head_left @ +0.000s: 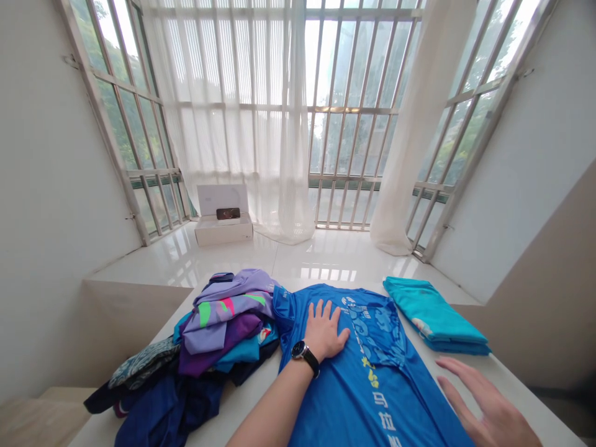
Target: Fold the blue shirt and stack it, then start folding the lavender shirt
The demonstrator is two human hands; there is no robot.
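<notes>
A blue T-shirt (321,397) with white and yellow lettering lies spread on the white table in front of me. Its right part, with a lighter blue pattern, is folded over onto the chest. My left hand (325,329), a watch (305,357) on its wrist, presses flat on the shirt with fingers spread. My right hand (488,403) hovers by the shirt's right edge, thumb and fingers apart, holding nothing. Beyond it sits a neatly folded stack of teal and blue clothes (433,313).
A heap of crumpled clothes (223,341) in purple, navy and blue lies left of the shirt. Behind the table is a glossy white window ledge (284,264) bearing an open white box (223,233) with a phone (228,213) on it. Sheer curtains (233,124) hang before barred windows.
</notes>
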